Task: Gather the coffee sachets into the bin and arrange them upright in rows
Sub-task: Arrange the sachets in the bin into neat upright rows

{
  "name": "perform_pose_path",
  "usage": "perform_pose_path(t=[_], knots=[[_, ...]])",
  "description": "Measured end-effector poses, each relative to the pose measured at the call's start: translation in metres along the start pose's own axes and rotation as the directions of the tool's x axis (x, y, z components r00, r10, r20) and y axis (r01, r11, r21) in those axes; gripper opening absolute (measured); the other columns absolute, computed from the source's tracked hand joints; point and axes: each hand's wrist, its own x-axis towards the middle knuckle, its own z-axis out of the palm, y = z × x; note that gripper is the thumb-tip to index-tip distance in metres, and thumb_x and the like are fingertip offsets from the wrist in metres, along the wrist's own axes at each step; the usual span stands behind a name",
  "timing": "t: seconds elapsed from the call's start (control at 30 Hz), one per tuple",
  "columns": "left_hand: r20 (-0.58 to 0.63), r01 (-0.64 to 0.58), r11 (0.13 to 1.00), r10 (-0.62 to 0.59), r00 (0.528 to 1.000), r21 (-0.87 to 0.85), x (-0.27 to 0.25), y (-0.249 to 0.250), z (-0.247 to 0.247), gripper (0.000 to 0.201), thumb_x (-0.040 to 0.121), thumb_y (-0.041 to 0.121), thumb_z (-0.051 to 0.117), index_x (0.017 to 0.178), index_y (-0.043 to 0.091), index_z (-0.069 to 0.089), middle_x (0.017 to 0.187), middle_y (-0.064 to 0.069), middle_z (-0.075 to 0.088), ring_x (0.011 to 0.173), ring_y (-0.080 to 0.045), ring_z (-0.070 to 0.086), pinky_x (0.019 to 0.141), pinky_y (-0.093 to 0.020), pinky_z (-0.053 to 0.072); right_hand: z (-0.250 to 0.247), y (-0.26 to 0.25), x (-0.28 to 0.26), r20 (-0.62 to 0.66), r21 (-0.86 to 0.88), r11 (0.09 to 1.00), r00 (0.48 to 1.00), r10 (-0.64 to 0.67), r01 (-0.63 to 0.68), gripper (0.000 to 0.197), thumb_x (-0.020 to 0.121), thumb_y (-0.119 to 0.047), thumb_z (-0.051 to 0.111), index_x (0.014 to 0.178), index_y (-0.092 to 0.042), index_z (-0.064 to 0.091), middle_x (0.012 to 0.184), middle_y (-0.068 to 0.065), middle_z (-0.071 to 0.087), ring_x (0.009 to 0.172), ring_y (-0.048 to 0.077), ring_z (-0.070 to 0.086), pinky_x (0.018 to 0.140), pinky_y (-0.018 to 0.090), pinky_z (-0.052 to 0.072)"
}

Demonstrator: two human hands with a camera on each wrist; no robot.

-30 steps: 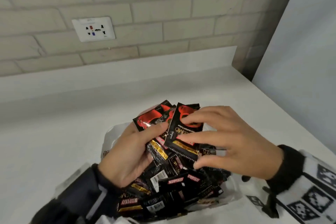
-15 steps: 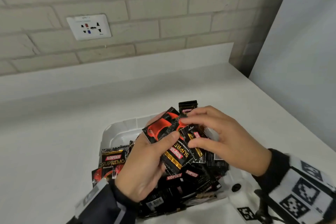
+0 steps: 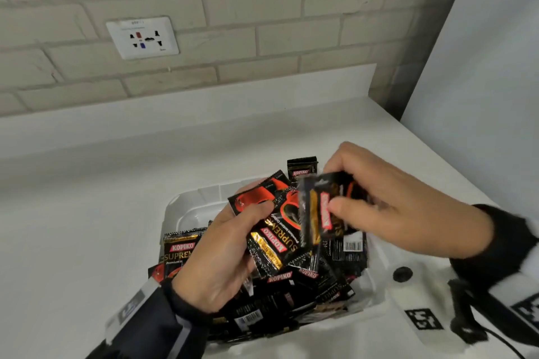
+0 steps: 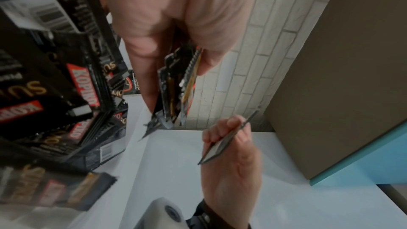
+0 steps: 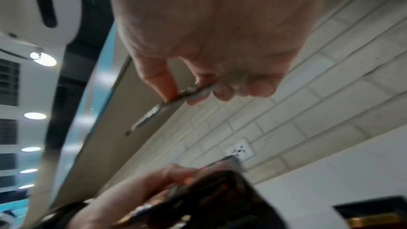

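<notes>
Now the right hand (image 3: 393, 207) pinches one sachet (image 3: 326, 213) upright, long axis vertical, just right of the stack (image 3: 271, 230) the left hand (image 3: 221, 259) grips above the bin (image 3: 180, 213), mid-counter.

- white counter (image 3: 87, 213), raised white ledge (image 3: 204, 108) along its back edge
- pale brick wall (image 3: 262, 23) behind it
- white wall socket (image 3: 142, 38) on the bricks, upper left, red and blue inserts
- plain pale panel (image 3: 481, 81) at right, edge teal in left wrist view
- round ceiling lights (image 5: 44, 59), right wrist view
</notes>
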Motion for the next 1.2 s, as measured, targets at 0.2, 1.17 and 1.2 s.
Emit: perform_pose_path(t=[0.2,1.17,1.2], knots=[[0.051,0.044,0.999,-0.045,0.998,0.016,-0.004,-0.004,0.003,0.039,0.066,0.018,0.061,0.102,0.003,0.062,0.072,-0.012,0.064,0.059,-0.019,0.06,0.05,-0.029,0.053,0.02,-0.004,0.014,0.26,-0.303,0.919,0.95,-0.174,0.251,0.034,0.085,-0.045,0.038,0.097,-0.018,0.054,0.107,-0.004,0.041,0.093,0.007,0.029,0.082,0.019,0.024],[-0.027,-0.152,0.959,0.163,0.986,0.238,0.015,-0.008,0.011,0.016,0.09,0.024,0.051,0.101,0.016,0.059,0.088,-0.004,0.074,0.079,-0.017,0.071,0.07,-0.032,0.059,0.051,0.023,0.007,-0.046,0.671,0.658,0.866,0.498,-0.343,0.054,0.079,-0.046,0.048,0.124,-0.016,0.048,0.124,0.003,0.059,0.114,0.017,0.056,0.1,0.04,0.043],[-0.007,-0.192,0.94,0.202,0.979,0.282,0.016,-0.009,0.012,0.02,0.085,0.027,0.055,0.101,0.017,0.06,0.093,-0.005,0.074,0.084,-0.02,0.071,0.076,-0.034,0.058,0.053,0.022,0.008,-0.052,0.631,0.687,0.864,0.501,-0.36,0.057,0.082,-0.047,0.047,0.128,-0.013,0.043,0.13,0.006,0.054,0.119,0.02,0.052,0.104,0.043,0.039]])
